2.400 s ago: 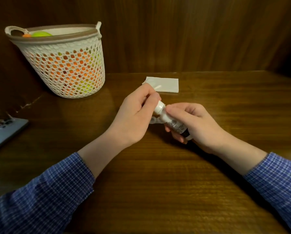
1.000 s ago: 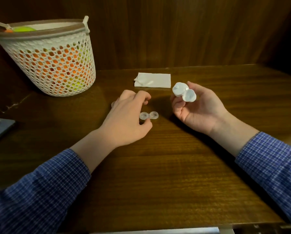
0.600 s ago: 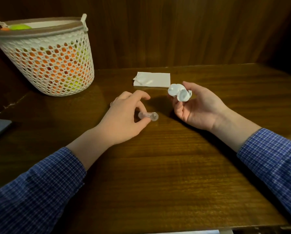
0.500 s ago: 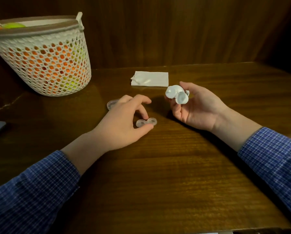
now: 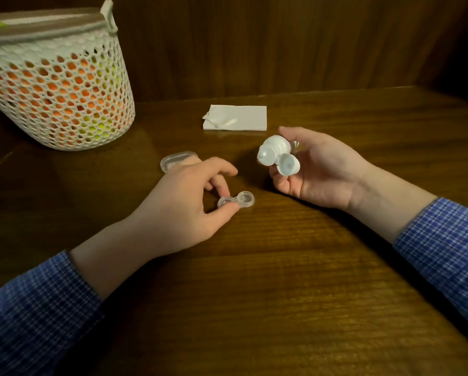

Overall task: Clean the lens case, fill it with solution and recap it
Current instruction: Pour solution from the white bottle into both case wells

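- The left hand (image 5: 184, 204) pinches one well of the open case (image 5: 236, 200), which rests flat on the bench (image 5: 281, 280); its fingers (image 5: 222, 189) are clenched on it.
- The right hand (image 5: 317, 169) holds the two white caps (image 5: 277, 157) in curled fingers, above and right of the case.
- Recapping looks next (whether the wells hold solution, I cannot tell): keep the case level, seat one cap squarely, then twist gently so nothing spills.
- A tissue (image 5: 235, 118) lies behind for drips.
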`<state>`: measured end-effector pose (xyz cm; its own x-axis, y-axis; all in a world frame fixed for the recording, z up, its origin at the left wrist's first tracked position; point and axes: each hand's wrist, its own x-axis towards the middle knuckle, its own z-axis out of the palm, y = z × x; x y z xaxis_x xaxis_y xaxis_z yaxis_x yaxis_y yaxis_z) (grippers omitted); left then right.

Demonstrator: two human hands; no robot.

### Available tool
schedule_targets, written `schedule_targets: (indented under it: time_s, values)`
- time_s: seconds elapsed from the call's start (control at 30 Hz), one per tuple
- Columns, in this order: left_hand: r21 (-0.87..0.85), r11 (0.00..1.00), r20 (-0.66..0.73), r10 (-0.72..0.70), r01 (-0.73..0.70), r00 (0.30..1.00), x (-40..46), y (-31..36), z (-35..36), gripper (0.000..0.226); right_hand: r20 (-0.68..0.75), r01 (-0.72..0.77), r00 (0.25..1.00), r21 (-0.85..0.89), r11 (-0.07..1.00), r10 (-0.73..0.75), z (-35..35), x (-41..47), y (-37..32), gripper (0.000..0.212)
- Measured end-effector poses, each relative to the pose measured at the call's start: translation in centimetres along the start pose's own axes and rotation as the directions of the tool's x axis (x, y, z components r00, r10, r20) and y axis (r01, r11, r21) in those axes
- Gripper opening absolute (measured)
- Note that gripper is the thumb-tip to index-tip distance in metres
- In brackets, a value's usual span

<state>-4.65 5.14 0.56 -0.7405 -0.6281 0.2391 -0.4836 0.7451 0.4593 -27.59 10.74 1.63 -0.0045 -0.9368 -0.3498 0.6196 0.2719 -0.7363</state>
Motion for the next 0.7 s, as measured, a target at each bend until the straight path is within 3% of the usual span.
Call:
schedule_targets:
  time_s: [0.23,0.33,0.7]
  values:
    - [-0.087,0.994,0.016,0.061,-0.059,0.998,-1.3,0.9,0.9,0.068,0.029,0.124,0.992,-0.397,0.909,-0.122,0.4,-0.8,0.6,0.02]
    - [-0.109,0.992,0.014,0.069,-0.067,0.998,-1.5,0.9,0.9,0.07,0.034,0.148,0.988,-0.464,0.874,-0.149,0.3,-0.9,1.0,0.029]
    - [-0.148,0.986,0.023,0.081,-0.077,0.996,-1.4,1.0,0.8,0.068,0.167,0.324,0.941,-0.695,0.642,-0.294,0.4,-1.4,2.5,0.016]
